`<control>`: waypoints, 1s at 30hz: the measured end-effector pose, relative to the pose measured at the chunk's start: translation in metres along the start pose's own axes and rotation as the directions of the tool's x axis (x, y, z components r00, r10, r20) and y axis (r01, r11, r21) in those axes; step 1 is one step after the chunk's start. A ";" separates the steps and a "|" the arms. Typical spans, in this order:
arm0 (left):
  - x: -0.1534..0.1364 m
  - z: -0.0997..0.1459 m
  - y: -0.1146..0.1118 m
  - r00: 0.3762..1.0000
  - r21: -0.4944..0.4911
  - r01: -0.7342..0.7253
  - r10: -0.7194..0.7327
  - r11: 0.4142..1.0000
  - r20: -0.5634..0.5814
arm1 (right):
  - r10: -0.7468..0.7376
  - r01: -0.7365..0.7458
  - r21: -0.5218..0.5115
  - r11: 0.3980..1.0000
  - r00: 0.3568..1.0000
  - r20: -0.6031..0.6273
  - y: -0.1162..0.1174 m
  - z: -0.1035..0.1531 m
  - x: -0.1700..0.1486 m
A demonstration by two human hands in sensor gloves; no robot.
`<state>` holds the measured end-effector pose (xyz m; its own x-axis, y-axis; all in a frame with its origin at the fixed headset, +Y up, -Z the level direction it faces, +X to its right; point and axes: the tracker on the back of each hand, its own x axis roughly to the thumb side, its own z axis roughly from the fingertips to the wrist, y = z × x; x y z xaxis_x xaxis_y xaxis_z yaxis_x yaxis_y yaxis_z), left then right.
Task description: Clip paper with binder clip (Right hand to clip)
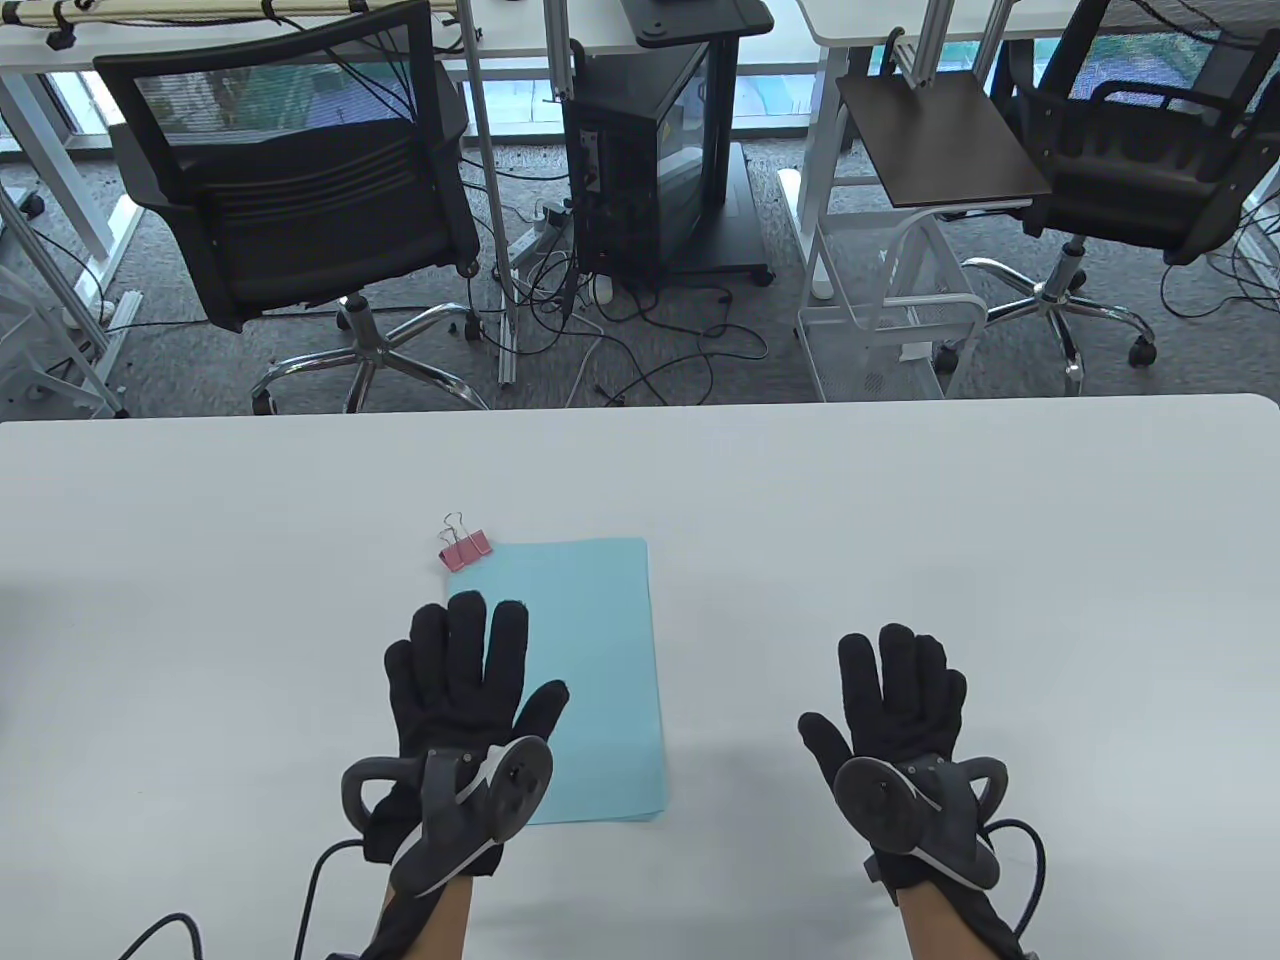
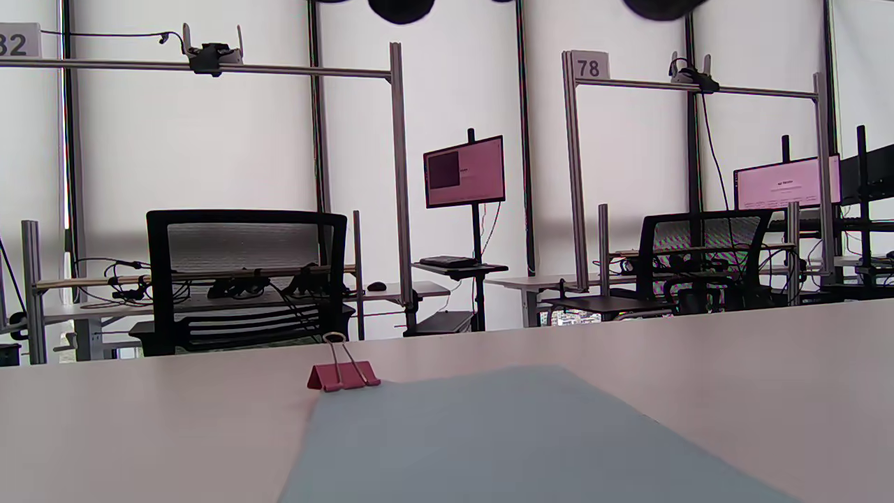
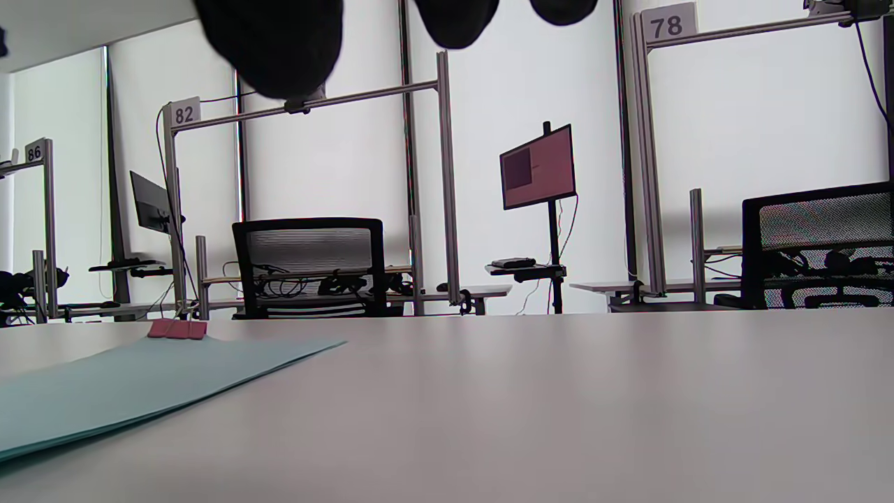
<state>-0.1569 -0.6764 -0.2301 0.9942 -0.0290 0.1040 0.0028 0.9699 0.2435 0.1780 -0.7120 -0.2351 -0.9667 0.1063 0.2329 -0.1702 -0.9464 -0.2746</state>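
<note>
The pink binder clip (image 1: 466, 548) sits at the upper left corner of the blue paper (image 1: 590, 680), low and left of centre in the table view, and appears to bite that corner already, so the clipping looks done. The left hand (image 1: 462, 690) lies flat on the paper's left edge, fingers spread. The right hand (image 1: 900, 710) rests on the bare surface (image 1: 900, 520) at lower right, fingers extended, holding nothing.
</note>
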 end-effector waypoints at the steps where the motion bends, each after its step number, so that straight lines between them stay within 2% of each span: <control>1: 0.000 0.000 -0.010 1.000 -0.025 0.010 -0.009 1.000 0.018 | 0.005 -0.005 0.001 1.000 1.000 -0.001 0.001 0.001 0.000; 4: -0.004 0.001 -0.022 0.997 -0.137 0.075 -0.076 0.988 -0.002 | 0.015 -0.015 0.011 1.000 1.000 -0.015 0.005 0.002 -0.002; 7: -0.006 0.004 -0.031 1.000 -0.130 0.025 -0.024 0.991 0.012 | 0.008 -0.008 0.017 1.000 1.000 -0.025 0.007 0.002 -0.003; 11: -0.003 0.006 -0.039 0.995 -0.164 0.093 -0.087 0.982 0.038 | 0.011 -0.010 0.034 0.999 1.000 -0.026 0.011 0.003 -0.003; 18: -0.005 0.007 -0.036 0.998 -0.146 0.063 -0.060 0.987 0.030 | -0.004 0.005 0.043 0.999 1.000 -0.030 0.012 0.003 -0.004; 30: -0.005 0.007 -0.040 0.999 -0.176 0.046 -0.042 0.983 0.023 | -0.023 0.025 0.059 0.998 0.999 -0.038 0.012 0.002 -0.005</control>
<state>-0.1631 -0.7163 -0.2338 0.9904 -0.0754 0.1156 0.0670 0.9950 0.0744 0.1811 -0.7249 -0.2376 -0.9690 0.1393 0.2039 -0.1828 -0.9598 -0.2129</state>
